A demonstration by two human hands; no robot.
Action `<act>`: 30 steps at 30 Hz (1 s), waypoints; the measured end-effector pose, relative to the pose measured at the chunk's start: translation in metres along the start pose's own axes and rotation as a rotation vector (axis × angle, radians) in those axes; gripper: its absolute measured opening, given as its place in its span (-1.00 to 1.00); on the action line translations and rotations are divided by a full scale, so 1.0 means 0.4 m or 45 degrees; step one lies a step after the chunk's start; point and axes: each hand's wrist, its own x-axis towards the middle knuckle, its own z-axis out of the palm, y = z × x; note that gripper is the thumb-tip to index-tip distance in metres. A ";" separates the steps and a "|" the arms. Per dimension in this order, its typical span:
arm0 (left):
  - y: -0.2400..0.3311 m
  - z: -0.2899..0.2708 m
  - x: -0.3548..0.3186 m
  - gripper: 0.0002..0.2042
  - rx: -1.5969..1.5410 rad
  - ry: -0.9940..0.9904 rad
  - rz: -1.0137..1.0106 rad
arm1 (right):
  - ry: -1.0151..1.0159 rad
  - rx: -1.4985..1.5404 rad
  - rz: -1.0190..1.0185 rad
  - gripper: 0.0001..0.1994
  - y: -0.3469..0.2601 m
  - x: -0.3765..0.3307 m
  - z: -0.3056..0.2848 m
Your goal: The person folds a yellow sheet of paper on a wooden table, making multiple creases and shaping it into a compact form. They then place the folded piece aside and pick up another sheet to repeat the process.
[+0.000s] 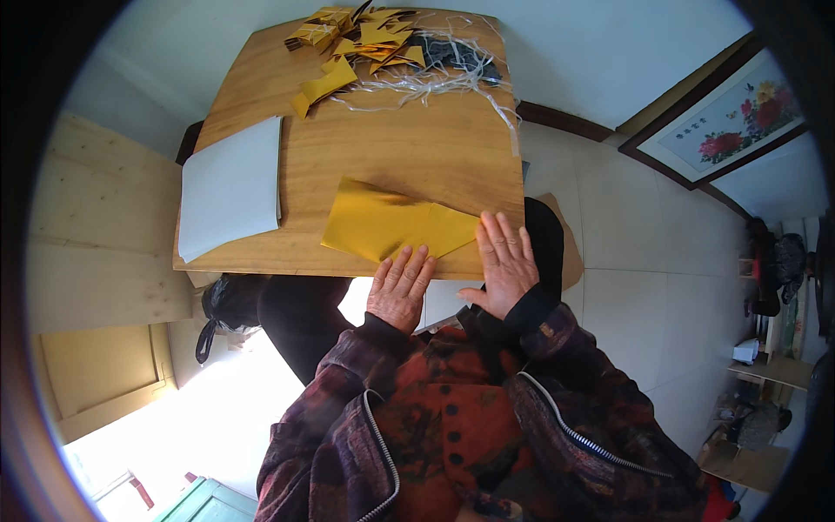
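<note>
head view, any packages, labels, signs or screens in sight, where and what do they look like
framed flower picture: leaning against the wall at right, dark frame, red and yellow blooms on pale ground.
small white box: on a low shelf far right.
No screens or signs.

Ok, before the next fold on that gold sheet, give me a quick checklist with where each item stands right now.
1. Gold paper sheet lying flat on the wooden table: ok.
2. Left hand pressing the sheet's near edge: ok.
3. Right hand flat at the sheet's right corner: ok.
4. Crease fully sharp: cannot tell.
5. White paper stack apart from the sheet: ok.
6. Pile of folded gold pieces and pale string at the far edge, away from the hands: ok.
</note>
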 end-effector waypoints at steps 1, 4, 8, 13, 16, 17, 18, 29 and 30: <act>0.000 0.003 0.000 -0.51 -0.011 0.000 -0.010 | 0.001 0.029 -0.061 0.05 -0.028 0.000 0.010; -0.003 0.006 -0.001 -0.50 -0.017 -0.004 -0.009 | -0.082 0.237 -0.138 0.05 -0.100 0.001 0.048; 0.000 0.009 -0.004 -0.49 -0.022 -0.002 -0.021 | -0.059 0.047 -0.115 -0.02 -0.066 -0.013 0.049; -0.004 0.003 -0.003 -0.52 -0.009 0.005 0.007 | -0.030 0.029 0.027 -0.04 0.027 -0.033 -0.003; -0.004 0.002 -0.002 -0.51 0.004 -0.003 0.007 | -0.052 -0.021 0.059 -0.03 0.069 -0.036 -0.020; -0.004 0.003 -0.002 -0.50 0.008 0.011 0.016 | -0.049 -0.024 0.047 -0.03 0.072 -0.037 -0.019; -0.004 0.003 -0.001 -0.50 0.015 0.012 0.018 | -0.044 -0.025 0.064 -0.03 0.073 -0.039 -0.017; -0.008 0.009 -0.008 -0.40 -0.012 -0.009 0.015 | 0.025 0.072 -0.108 -0.08 -0.058 -0.003 0.031; -0.009 0.007 -0.007 -0.40 -0.012 -0.015 0.020 | 0.039 0.124 -0.226 -0.08 -0.079 0.003 0.044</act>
